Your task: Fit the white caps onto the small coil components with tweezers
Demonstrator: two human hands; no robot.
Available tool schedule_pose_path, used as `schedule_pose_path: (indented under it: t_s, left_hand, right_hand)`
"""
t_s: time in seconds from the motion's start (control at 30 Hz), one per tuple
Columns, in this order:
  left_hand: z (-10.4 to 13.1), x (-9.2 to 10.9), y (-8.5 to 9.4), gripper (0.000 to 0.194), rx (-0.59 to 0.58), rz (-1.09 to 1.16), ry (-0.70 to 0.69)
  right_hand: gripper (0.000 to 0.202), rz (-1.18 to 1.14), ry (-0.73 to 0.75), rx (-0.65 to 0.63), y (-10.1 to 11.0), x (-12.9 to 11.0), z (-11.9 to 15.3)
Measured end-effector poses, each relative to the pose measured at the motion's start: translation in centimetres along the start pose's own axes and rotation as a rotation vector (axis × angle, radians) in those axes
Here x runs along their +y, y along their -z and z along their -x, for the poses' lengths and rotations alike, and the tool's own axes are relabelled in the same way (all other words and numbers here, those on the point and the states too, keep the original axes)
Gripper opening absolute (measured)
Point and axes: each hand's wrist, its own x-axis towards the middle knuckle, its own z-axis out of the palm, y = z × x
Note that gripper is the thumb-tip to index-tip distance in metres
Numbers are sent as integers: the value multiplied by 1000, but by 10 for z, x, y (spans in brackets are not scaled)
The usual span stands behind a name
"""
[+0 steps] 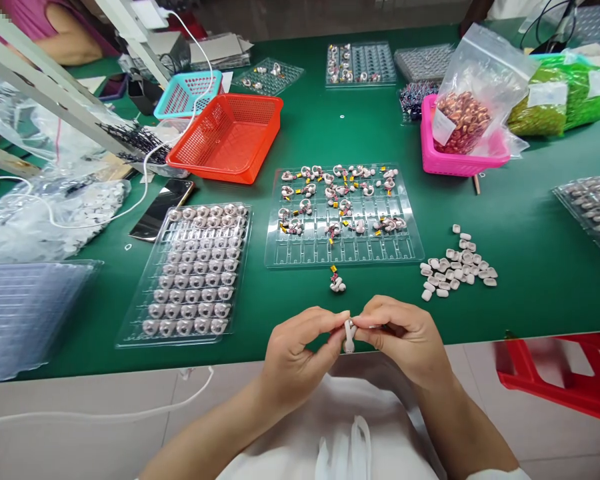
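Between my two hands, at the table's front edge, is a small white earphone part with a curved stem. My left hand pinches it from the left with thumb and fingertips. From the other side, the thumb and fingers of my right hand are closed on it too. Just beyond lies another white earphone part with a yellow tab and thin wires. Behind it, a clear tray carries several similar wired parts in its upper rows. Several small white caps are scattered to the right.
Left stands a clear tray of pinkish shells, with stacked empty trays beyond. A phone, an orange basket and a blue basket lie behind. A pink basket holds a bag of copper-coloured parts. A red stool is below right.
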Motion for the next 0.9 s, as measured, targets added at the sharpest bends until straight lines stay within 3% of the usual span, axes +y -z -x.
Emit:
schedule_pose_path:
  t_s: [0.1,0.23,0.5,0.9]
  left_hand:
    - [1,-1,0,21,-17,-10,-10]
    - [1,-1,1,25,-40,-1,-26]
    - [0,2,3,30,-81,-37,-50]
    - [5,3,-2,36,-36,-97,-144]
  right_hand:
    - [3,-22,-94,-2,1,-2,0]
    - [14,-18,-256,-46,4,-4,-2]
    - [14,41,-282,-206,10,-11,-8]
    - [12,28,-299,-74,10,-10,2]
